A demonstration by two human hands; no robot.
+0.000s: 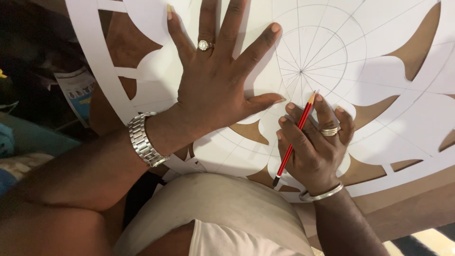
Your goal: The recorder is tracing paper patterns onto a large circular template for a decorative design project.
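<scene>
My left hand [215, 78] lies flat with fingers spread on a large white cut-out paper pattern [379, 80]; it wears a ring and a metal wristwatch [143, 138]. My right hand [315, 144] grips a red and black pencil [294, 138], its tip pointing up toward the centre of the drawn circles and radial lines [301, 71]. That hand has a ring and a silver bangle [322, 193]. The paper lies on a brown surface [407, 208] that shows through the petal-shaped cut-outs.
My knee in light cloth [222, 208] fills the bottom middle, close under the paper's edge. At the left lie a printed blue and white packet [76, 92] and dark clutter. A striped patch [426, 242] shows at the bottom right.
</scene>
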